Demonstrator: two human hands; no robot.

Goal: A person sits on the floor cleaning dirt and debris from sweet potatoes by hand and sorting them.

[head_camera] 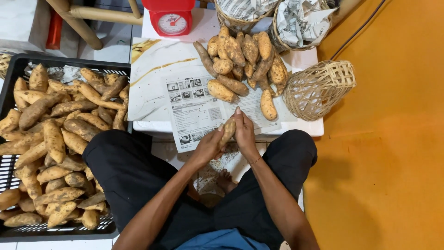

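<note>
Head view is showing a small, tan, dirt-flecked sweet potato (227,131) being held between both hands just above the near edge of the low white table (152,65). The left hand (209,146) is cupping its lower end while the right hand (244,133) is pressing along its side, both closed on it. It is looking firm, fairly light and rough-skinned, so gripping its thick middle seems safest. A printed newspaper sheet (194,109) is lying beneath, with a heap of sweet potatoes (243,60) beyond and a black plastic crate (14,69) of more at the left.
</note>
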